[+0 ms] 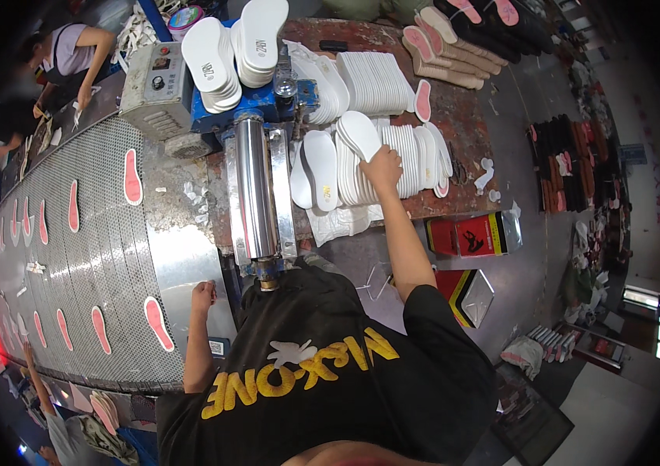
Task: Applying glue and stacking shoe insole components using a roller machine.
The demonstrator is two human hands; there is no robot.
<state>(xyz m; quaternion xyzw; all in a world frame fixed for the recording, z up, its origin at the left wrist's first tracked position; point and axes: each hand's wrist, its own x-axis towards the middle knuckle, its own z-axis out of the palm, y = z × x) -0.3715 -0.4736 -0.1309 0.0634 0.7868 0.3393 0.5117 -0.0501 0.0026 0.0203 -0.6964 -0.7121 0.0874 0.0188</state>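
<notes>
Crowding worn workbench [466, 128]: white insoles [392, 155], mesh conveyor [89, 233] alongside, factory floor [532, 264]

We note a grey concrete floor [536, 256], littered at the right with red and black cartons [473, 235]. A worn reddish-brown bench [462, 124] stands at centre. A perforated metal conveyor belt [89, 256] curves along the left. Daylight enters through a window [656, 326] at far right.

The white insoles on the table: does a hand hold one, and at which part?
The right hand grips a white insole at its lower end, on top of the row. The left hand holds nothing; it rests on the metal edge of the conveyor.
</notes>
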